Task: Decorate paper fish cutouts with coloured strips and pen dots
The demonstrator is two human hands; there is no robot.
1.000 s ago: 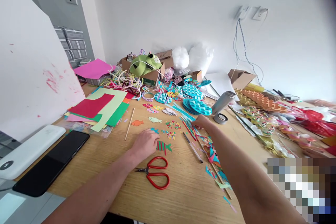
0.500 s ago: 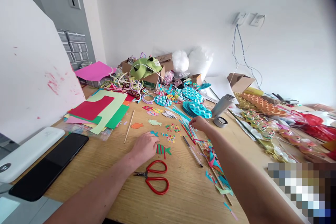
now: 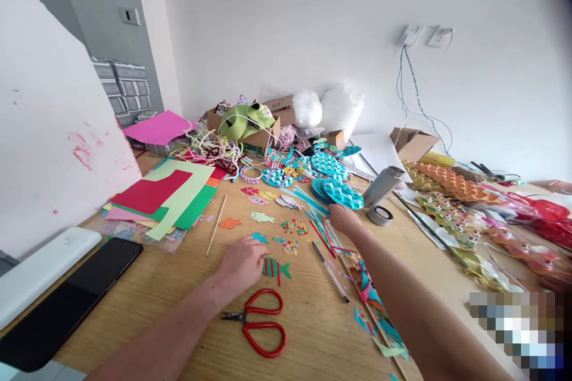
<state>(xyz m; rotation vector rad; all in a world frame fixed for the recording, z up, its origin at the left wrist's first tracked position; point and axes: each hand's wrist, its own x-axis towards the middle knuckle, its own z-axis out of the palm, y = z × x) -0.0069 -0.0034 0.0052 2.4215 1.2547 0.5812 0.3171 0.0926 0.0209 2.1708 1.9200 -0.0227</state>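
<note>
Perhaps eight paper fish, one pen.

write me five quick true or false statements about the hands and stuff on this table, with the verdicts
1. The left hand has the pen in its grip. False: the pen lies on the table, and the hand is by the green fish with red stripes.
2. The right hand is close to thin red strips. True.
3. The orange fish lies right of the pale green fish in the picture. False: it lies left of it.
4. The black phone lies beside a long white object. True.
5. The scissors have red handles. True.
</note>
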